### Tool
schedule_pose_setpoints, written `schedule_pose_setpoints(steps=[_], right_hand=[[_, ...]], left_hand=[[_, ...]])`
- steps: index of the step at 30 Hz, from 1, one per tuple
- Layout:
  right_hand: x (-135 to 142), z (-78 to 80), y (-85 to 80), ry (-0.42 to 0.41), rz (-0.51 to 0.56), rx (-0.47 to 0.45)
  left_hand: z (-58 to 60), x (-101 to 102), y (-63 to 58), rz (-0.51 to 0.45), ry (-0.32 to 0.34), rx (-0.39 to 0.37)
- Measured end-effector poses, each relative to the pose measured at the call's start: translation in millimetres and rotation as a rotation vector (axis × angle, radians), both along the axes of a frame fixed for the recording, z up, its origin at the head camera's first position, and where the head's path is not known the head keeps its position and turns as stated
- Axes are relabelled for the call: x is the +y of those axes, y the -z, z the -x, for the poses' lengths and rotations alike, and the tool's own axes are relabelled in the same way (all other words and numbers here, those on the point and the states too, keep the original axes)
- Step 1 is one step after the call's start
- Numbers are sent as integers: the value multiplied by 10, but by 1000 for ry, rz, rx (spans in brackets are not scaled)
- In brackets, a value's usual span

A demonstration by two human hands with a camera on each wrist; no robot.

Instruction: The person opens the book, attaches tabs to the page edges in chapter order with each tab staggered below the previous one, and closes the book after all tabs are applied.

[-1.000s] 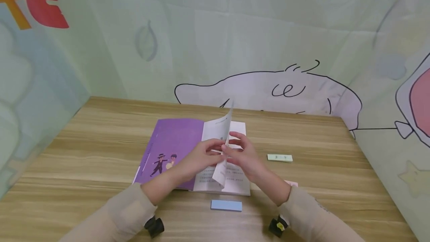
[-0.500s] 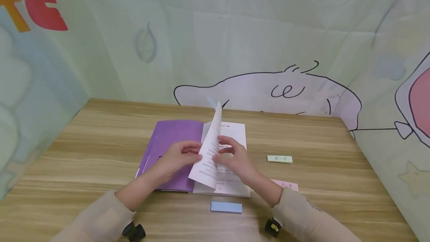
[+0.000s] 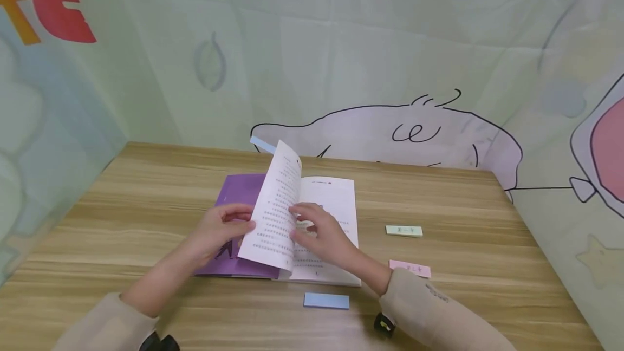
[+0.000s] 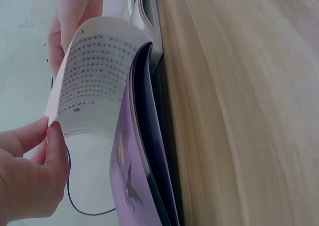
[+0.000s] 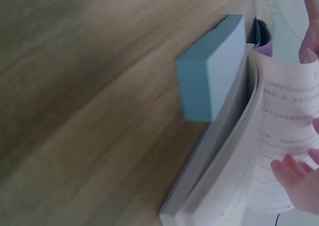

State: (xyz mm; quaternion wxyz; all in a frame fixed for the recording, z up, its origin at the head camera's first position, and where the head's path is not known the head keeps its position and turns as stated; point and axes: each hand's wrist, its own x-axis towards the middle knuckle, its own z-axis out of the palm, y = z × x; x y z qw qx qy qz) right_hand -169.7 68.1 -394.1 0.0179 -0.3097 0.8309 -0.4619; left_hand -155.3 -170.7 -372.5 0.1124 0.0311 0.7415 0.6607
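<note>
An open book (image 3: 333, 194) with a purple left side (image 3: 239, 191) lies on the table. One printed page (image 3: 273, 215) stands raised from it, curving leftward over the purple. My left hand (image 3: 209, 234) pinches this page's outer edge between thumb and fingers, as the left wrist view shows. A pale blue paper strip (image 3: 262, 144) sticks out from the page's top. On the other side, my right hand (image 3: 324, 234) has its fingers spread loosely, the fingertips right at the page near the fold. In the right wrist view those fingers (image 5: 286, 173) appear relaxed against the print.
In front of the book sits a thick blue sticky-note pad (image 3: 326, 300). Toward the right lie a pink pad (image 3: 410, 268) and a pale green pad (image 3: 404, 231), both with writing. Behind the wooden table (image 3: 170, 177) hangs a printed cloth backdrop (image 3: 341, 53).
The page has swung from nearly upright over to the left, baring more of the right-hand print. Both hands have shifted left, the left one farther. The blue strip now shows plainly.
</note>
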Motion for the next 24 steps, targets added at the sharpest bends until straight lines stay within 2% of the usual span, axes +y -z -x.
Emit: schedule_pose_setpoints(steps=[5,13,18,24], right_hand=[[9,8,35,-108,-95,51],[-19,38,88,-214,-262,16],[-62,55,139,-268,-355,84],[-68,74,143,-319,-498,163]], left_hand=[[-16,-162,-1,65,-22,-1],[20,-414,52,221,-31,31],[24,-545,89,323,-27,30],[26,-654,158,407,-53,-29]])
